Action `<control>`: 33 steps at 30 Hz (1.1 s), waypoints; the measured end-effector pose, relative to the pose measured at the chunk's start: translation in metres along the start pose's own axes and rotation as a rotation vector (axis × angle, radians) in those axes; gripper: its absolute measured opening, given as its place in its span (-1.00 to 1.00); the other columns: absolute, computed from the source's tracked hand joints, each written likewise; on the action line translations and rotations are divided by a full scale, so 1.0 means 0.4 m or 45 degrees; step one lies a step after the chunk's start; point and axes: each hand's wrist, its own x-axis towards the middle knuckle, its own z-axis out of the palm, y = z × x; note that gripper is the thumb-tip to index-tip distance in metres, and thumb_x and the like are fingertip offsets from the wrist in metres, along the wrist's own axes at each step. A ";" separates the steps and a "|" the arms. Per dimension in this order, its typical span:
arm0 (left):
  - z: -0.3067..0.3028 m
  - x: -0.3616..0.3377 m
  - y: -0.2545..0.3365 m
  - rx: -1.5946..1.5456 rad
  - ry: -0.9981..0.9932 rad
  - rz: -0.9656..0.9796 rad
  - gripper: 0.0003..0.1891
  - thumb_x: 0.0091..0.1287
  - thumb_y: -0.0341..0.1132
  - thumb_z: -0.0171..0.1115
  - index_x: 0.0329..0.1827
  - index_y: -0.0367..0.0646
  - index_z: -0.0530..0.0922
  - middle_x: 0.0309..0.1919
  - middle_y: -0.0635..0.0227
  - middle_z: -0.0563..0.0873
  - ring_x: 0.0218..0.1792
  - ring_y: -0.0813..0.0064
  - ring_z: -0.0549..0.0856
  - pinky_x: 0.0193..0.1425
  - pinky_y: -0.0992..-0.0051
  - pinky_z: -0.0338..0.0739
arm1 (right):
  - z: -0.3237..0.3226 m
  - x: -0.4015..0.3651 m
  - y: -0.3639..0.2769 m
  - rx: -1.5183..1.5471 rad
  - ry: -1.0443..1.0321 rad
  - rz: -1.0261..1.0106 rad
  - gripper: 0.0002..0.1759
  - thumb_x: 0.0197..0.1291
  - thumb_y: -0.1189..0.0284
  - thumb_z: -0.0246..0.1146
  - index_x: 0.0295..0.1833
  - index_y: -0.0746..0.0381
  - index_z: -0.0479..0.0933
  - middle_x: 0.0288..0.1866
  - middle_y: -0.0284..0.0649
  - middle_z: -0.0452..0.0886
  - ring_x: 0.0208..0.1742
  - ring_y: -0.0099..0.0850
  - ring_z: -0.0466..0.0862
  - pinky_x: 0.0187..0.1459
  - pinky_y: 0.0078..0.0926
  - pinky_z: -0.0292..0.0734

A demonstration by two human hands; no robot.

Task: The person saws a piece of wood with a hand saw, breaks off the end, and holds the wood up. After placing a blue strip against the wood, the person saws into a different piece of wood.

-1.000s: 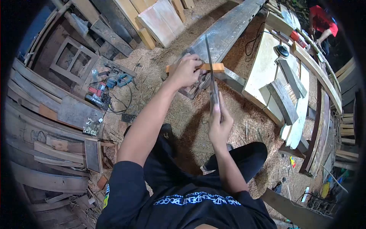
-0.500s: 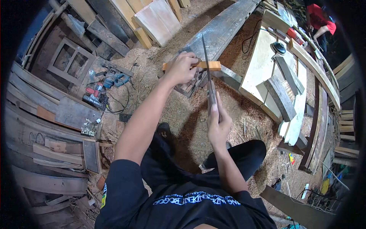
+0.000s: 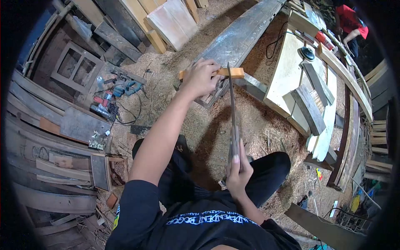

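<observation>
My left hand (image 3: 202,77) is closed over a short orange-brown wooden block (image 3: 236,73), pressing it on the end of a long worn plank bench (image 3: 233,46). Its fingers wrap the block near the middle, hiding part of it. In my right hand (image 3: 238,173) is the handle of a handsaw (image 3: 232,104), its narrow blade pointing away from me. The blade's far end crosses the block just right of my left fingers. How deep the teeth sit in the wood cannot be made out.
Power tools (image 3: 110,100) with cords lie on the sawdust floor at left. A pale workpiece (image 3: 281,79) carrying dark wood offcuts (image 3: 308,108) stands at right. Boards (image 3: 173,23) lean at the back. A person in a red shirt (image 3: 352,23) is at the far right.
My right hand has drawn the saw back toward my body, so only the blade's tip end is at the block. My left hand and the block stay nearly in place.
</observation>
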 end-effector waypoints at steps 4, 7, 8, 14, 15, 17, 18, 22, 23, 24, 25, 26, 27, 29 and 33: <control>0.005 -0.001 0.003 -0.042 0.029 -0.020 -0.79 0.36 -0.19 0.38 -0.07 -0.08 0.79 -0.05 0.36 0.76 0.10 0.21 0.69 0.27 0.12 0.57 | -0.009 0.017 -0.026 0.152 0.020 0.073 -0.43 0.64 0.41 0.02 0.64 0.36 0.25 -0.46 -0.53 0.44 -0.61 -0.78 0.29 -0.55 -0.71 0.17; -0.008 0.019 0.001 -0.068 0.007 -0.039 -0.78 0.35 -0.18 0.39 -0.12 -0.11 0.79 -0.05 0.32 0.75 0.10 0.18 0.69 0.24 0.13 0.58 | 0.036 0.045 -0.053 0.203 0.069 0.123 -0.42 0.62 0.42 0.05 0.64 0.34 0.25 -0.46 -0.54 0.42 -0.61 -0.78 0.28 -0.55 -0.72 0.17; -0.010 0.019 0.001 -0.096 -0.036 -0.060 -0.78 0.35 -0.17 0.40 -0.13 -0.13 0.78 -0.05 0.30 0.74 0.10 0.15 0.68 0.23 0.14 0.58 | 0.048 0.043 -0.048 0.224 0.089 0.108 -0.42 0.61 0.42 0.06 0.65 0.33 0.25 -0.47 -0.55 0.42 -0.61 -0.78 0.27 -0.55 -0.73 0.17; -0.001 0.013 -0.015 -0.015 -0.010 0.015 -0.69 0.31 -0.17 0.45 0.01 -0.15 0.78 0.01 0.34 0.77 0.12 0.18 0.70 0.19 0.18 0.60 | -0.052 0.074 -0.115 0.100 -0.007 0.147 -0.44 0.59 0.42 0.10 0.63 0.22 0.34 -0.33 -0.52 0.51 -0.44 -0.75 0.38 -0.40 -0.71 0.29; 0.002 0.012 -0.014 -0.013 -0.014 0.021 -0.69 0.31 -0.17 0.45 0.01 -0.15 0.78 0.01 0.34 0.77 0.12 0.18 0.70 0.19 0.18 0.60 | -0.080 0.078 -0.129 0.168 -0.040 0.254 -0.45 0.60 0.41 0.09 0.62 0.22 0.35 -0.34 -0.52 0.50 -0.45 -0.76 0.38 -0.41 -0.71 0.28; 0.003 0.006 -0.007 -0.044 0.038 0.003 -0.71 0.30 -0.16 0.45 -0.02 -0.12 0.78 -0.01 0.37 0.76 0.11 0.19 0.70 0.17 0.17 0.60 | -0.094 0.081 -0.165 0.242 -0.081 0.302 -0.47 0.62 0.39 0.08 0.62 0.21 0.36 -0.36 -0.54 0.48 -0.47 -0.76 0.35 -0.42 -0.71 0.26; 0.000 0.006 -0.003 -0.041 0.042 0.009 -0.71 0.30 -0.16 0.45 -0.02 -0.12 0.78 -0.01 0.37 0.76 0.11 0.19 0.70 0.17 0.17 0.60 | -0.080 0.076 -0.162 0.245 -0.079 0.296 -0.47 0.62 0.39 0.08 0.62 0.21 0.36 -0.36 -0.54 0.48 -0.47 -0.76 0.35 -0.42 -0.71 0.26; -0.011 0.006 0.001 -0.009 -0.002 -0.028 -0.74 0.30 -0.14 0.45 -0.06 -0.07 0.79 -0.01 0.40 0.76 0.10 0.21 0.70 0.16 0.17 0.60 | -0.029 0.096 -0.084 0.293 -0.064 0.229 -0.45 0.62 0.40 0.07 0.63 0.25 0.33 -0.33 -0.55 0.50 -0.46 -0.78 0.31 -0.41 -0.73 0.23; -0.009 0.007 0.002 -0.009 -0.015 -0.033 -0.75 0.30 -0.14 0.44 -0.08 -0.06 0.79 -0.01 0.41 0.76 0.09 0.22 0.70 0.15 0.17 0.60 | -0.013 0.115 -0.073 0.277 -0.035 0.152 -0.45 0.63 0.36 0.07 0.62 0.28 0.32 -0.40 -0.56 0.45 -0.52 -0.78 0.29 -0.47 -0.73 0.18; -0.010 0.010 0.003 -0.010 -0.013 -0.027 -0.75 0.30 -0.14 0.44 -0.08 -0.06 0.79 -0.01 0.41 0.76 0.09 0.22 0.70 0.15 0.17 0.60 | 0.004 0.139 -0.052 0.261 -0.004 0.076 -0.44 0.63 0.33 0.07 0.61 0.32 0.32 -0.47 -0.57 0.41 -0.57 -0.78 0.28 -0.52 -0.74 0.13; -0.012 0.011 0.002 -0.026 -0.023 -0.017 -0.76 0.30 -0.15 0.45 -0.09 -0.08 0.79 -0.03 0.41 0.75 0.09 0.21 0.70 0.14 0.17 0.60 | 0.013 0.188 -0.025 0.137 -0.008 -0.079 -0.45 0.64 0.32 0.07 0.61 0.30 0.34 -0.48 -0.57 0.40 -0.57 -0.79 0.29 -0.54 -0.74 0.13; -0.014 0.008 0.002 -0.040 -0.039 -0.010 -0.77 0.30 -0.16 0.45 -0.11 -0.09 0.79 -0.04 0.40 0.75 0.08 0.20 0.70 0.13 0.18 0.61 | 0.018 0.215 -0.008 0.140 -0.004 -0.075 -0.45 0.64 0.32 0.07 0.61 0.30 0.34 -0.48 -0.57 0.40 -0.57 -0.79 0.29 -0.54 -0.74 0.13; -0.012 0.006 0.000 -0.037 -0.040 -0.007 -0.77 0.30 -0.16 0.45 -0.11 -0.09 0.79 -0.04 0.40 0.75 0.08 0.20 0.70 0.13 0.18 0.61 | 0.030 0.259 -0.056 0.146 -0.029 0.017 -0.46 0.62 0.38 0.07 0.60 0.33 0.34 -0.37 -0.49 0.49 -0.47 -0.75 0.38 -0.42 -0.70 0.28; -0.003 0.005 -0.006 -0.039 0.058 0.041 -0.78 0.28 -0.18 0.47 -0.15 -0.11 0.79 -0.09 0.39 0.74 0.05 0.19 0.70 0.10 0.18 0.61 | 0.067 0.324 -0.064 0.151 -0.057 0.104 -0.47 0.60 0.45 0.06 0.59 0.37 0.35 -0.27 -0.41 0.58 -0.36 -0.71 0.48 -0.31 -0.66 0.43; -0.029 0.013 0.003 -0.017 -0.097 -0.016 -0.73 0.34 -0.14 0.41 -0.08 -0.14 0.80 0.05 0.30 0.75 0.14 0.16 0.66 0.23 0.15 0.58 | 0.091 0.308 -0.034 0.295 -0.007 0.015 -0.46 0.62 0.43 0.07 0.63 0.28 0.32 -0.33 -0.50 0.50 -0.40 -0.73 0.40 -0.36 -0.66 0.36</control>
